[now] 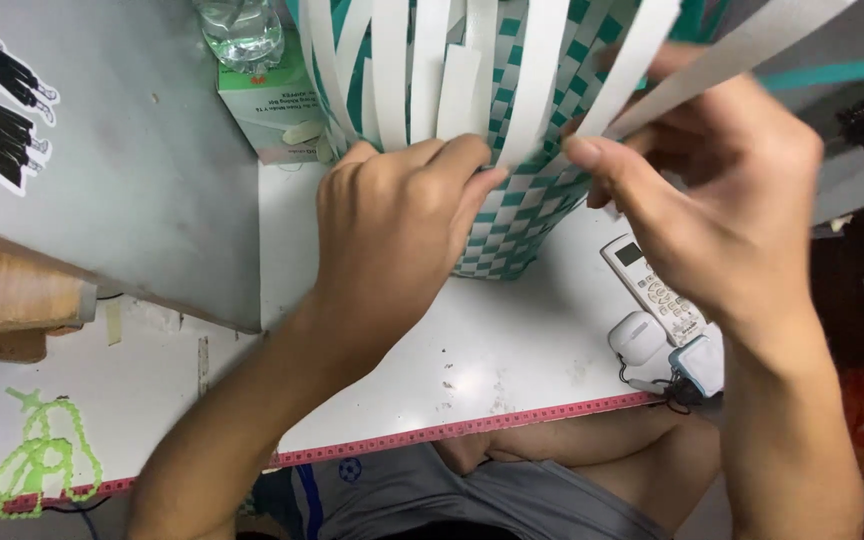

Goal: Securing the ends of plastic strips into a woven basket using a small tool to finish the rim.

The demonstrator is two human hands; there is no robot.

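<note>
The left hand presses flat, fingers closed, against the woven green-and-white basket standing on the white table; the right hand pinches a loose white strip. Weaving is mid-wall. The next move likely requires threading that strip across the upright strips while the weave stays braced.

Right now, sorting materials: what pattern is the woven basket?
Teal-and-white checkerboard weave on the basket, head view.

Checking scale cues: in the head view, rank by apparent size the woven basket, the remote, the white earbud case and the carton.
1. woven basket
2. carton, partly hidden
3. remote
4. earbud case
The basket's nearness to the camera exaggerates it.
</note>
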